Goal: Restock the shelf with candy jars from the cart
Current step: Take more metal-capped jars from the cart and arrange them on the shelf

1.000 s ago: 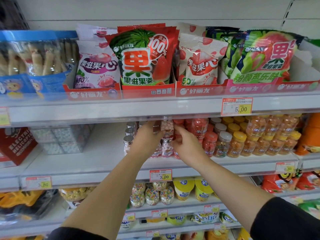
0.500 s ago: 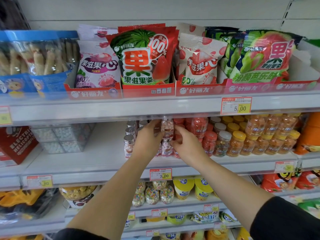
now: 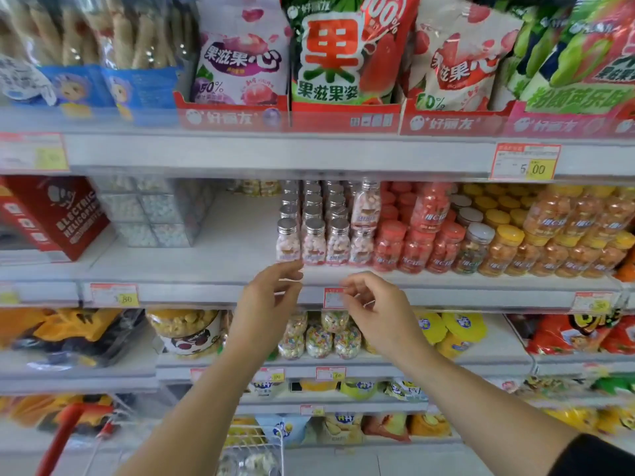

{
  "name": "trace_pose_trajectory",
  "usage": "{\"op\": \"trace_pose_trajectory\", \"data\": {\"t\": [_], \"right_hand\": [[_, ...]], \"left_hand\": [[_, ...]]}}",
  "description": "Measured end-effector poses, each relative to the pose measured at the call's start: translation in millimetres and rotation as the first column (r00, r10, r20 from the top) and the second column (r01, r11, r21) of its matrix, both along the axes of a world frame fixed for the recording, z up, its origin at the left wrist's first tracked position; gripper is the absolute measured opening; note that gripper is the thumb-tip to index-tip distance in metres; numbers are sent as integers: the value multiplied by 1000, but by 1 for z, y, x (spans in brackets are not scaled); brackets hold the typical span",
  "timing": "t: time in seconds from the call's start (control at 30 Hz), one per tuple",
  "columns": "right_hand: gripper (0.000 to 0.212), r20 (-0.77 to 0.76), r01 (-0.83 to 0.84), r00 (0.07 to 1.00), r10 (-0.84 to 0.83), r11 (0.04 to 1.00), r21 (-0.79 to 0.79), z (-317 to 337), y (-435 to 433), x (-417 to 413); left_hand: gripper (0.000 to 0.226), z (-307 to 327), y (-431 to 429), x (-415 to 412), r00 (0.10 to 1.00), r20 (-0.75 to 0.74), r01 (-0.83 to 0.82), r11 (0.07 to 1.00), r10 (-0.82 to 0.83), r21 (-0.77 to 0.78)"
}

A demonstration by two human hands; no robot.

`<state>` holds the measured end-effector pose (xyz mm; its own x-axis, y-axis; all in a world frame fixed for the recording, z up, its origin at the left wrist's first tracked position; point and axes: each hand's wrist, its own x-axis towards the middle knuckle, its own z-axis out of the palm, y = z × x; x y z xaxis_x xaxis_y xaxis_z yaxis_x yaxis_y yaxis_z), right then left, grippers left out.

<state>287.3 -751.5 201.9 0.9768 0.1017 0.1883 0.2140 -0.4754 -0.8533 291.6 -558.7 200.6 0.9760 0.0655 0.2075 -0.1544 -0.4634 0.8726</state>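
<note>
Jars (image 3: 314,242): small, clear, silver caps; rows on middle shelf (image 3: 206,269), one stacked on top.
Handling: likely light, rigid, smooth; tall and narrow, so tippy.
Hold: round the body, below cap.
Left grip (image 3: 271,304): empty, fingers loosely spread, near shelf edge.
Right grip (image 3: 374,310): empty, loosely curled.
Cart (image 3: 254,451): below; contents blurred.

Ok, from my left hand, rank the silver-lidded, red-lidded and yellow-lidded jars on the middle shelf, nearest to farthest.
From the left hand, in the head view:
1. Silver-lidded jars, just above it.
2. Red-lidded jars, to the right.
3. Yellow-lidded jars, farther right.
</note>
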Motion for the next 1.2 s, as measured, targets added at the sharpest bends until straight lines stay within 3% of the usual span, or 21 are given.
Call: {"op": "trace_pose_trajectory", "data": {"t": [0.13,0.3,0.47,0.53,0.7,0.83,1.0,1.2], "right_hand": [[14,-260,-204,951,168,972,-117,-56,42,-15],[15,-535,-420,795,286,896,-144,-142,106,-44],[20,-713,-465,677,183,858,-220,-228,151,-85],[10,-770,-439,630,101,865,-245,-263,160,-104],[36,-735,-286,646,-203,829,-480,-353,167,-136],[45,-727,-162,596,-340,836,-524,-394,171,-155],[38,-578,55,635,-513,776,-628,-416,162,-156],[21,-602,50,651,-461,818,-573,-420,161,-145]], "left_hand": [[27,-50,57,-33,984,-155,-80,996,85,35],[23,-103,126,-79,941,-315,-108,991,127,76],[28,-163,197,-122,883,-462,-11,987,84,159],[28,-194,222,-135,849,-524,37,984,63,177],[28,-280,259,-159,753,-658,151,970,11,189],[30,-344,251,-173,675,-737,208,968,-38,140],[31,-410,230,-185,600,-789,291,955,-133,60],[32,-458,225,-182,573,-811,298,952,-117,74]]}}
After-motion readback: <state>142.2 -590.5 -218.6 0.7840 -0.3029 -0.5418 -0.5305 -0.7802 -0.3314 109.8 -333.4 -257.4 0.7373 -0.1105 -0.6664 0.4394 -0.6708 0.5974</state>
